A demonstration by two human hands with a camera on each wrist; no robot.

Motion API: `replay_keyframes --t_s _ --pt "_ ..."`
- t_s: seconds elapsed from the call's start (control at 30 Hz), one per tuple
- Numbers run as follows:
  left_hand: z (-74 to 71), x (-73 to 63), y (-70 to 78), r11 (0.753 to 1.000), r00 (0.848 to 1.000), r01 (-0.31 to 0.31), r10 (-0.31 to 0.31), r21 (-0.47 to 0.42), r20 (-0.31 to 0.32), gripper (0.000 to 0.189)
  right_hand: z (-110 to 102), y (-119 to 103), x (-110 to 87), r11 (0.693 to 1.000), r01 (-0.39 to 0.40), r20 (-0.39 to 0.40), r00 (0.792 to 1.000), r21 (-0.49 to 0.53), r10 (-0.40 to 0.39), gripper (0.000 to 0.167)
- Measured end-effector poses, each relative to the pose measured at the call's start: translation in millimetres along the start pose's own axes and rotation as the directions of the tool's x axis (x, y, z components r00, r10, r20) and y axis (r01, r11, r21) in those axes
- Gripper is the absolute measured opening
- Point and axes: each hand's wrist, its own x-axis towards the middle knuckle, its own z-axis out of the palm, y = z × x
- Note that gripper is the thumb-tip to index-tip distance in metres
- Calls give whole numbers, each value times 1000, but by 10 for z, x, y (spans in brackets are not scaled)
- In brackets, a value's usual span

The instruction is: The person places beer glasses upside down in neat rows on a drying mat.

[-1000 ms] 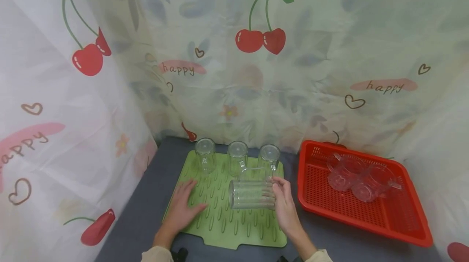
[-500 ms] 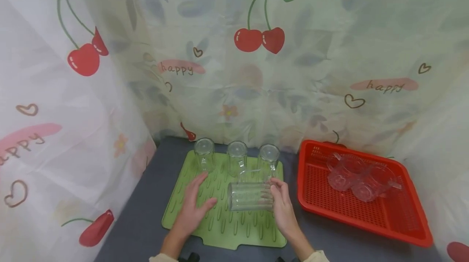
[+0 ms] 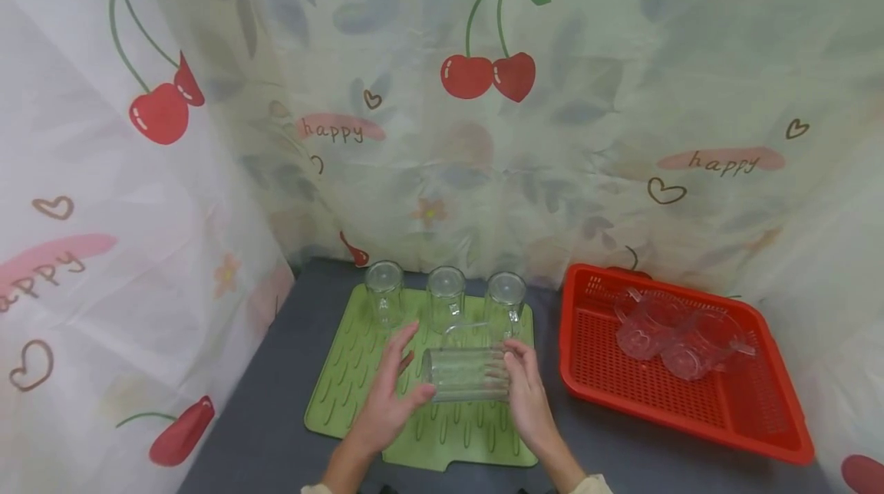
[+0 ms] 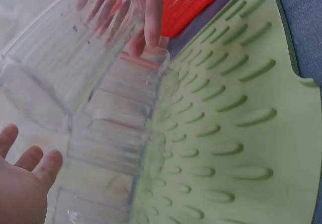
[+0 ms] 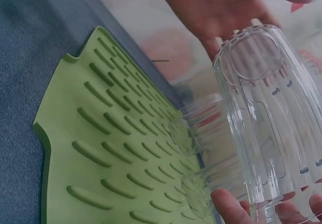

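A clear glass mug [image 3: 461, 375] lies sideways in the air over the green ridged mat [image 3: 345, 371], its handle pointing toward the back. My right hand [image 3: 532, 398] grips it by the rim end, with fingers around the glass. Close to the mug's base is my left hand [image 3: 387, 406], thumb and fingers spread; in the left wrist view a gap shows between its fingers [image 4: 48, 171] and the base. Behind, three glass mugs stand upside down in a row on the mat: one at left [image 3: 384, 291], one in the middle [image 3: 445, 296], one at right [image 3: 506, 298].
A red plastic basket [image 3: 697, 436] stands to the right of the mat, with two clear mugs [image 3: 700, 348] lying inside. The dark grey tabletop [image 3: 255, 402] runs around the mat. A printed curtain [image 3: 428, 172] hangs behind and at both sides.
My left hand has moved right and come up to the mug's base. The mug, held in my right hand, has shifted slightly left and toward me.
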Motion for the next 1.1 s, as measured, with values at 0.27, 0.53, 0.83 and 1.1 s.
replay_keyframes --t_s 0.27,0.53,0.83,1.1 --pt "102 44 71 998 999 -50 50 34 5 90 60 -20 -17 1000 -4 32 999 22 3 41" --pt "172 34 82 997 997 -72 73 31 -23 93 116 -78 -47 999 -7 37 999 45 5 41" --pt "207 24 56 993 995 -100 101 57 -23 95 126 -89 -69 996 -14 58 998 89 9 42" --pt "232 38 56 995 999 -51 52 85 -10 87 122 -77 -54 994 -25 58 998 109 18 44"
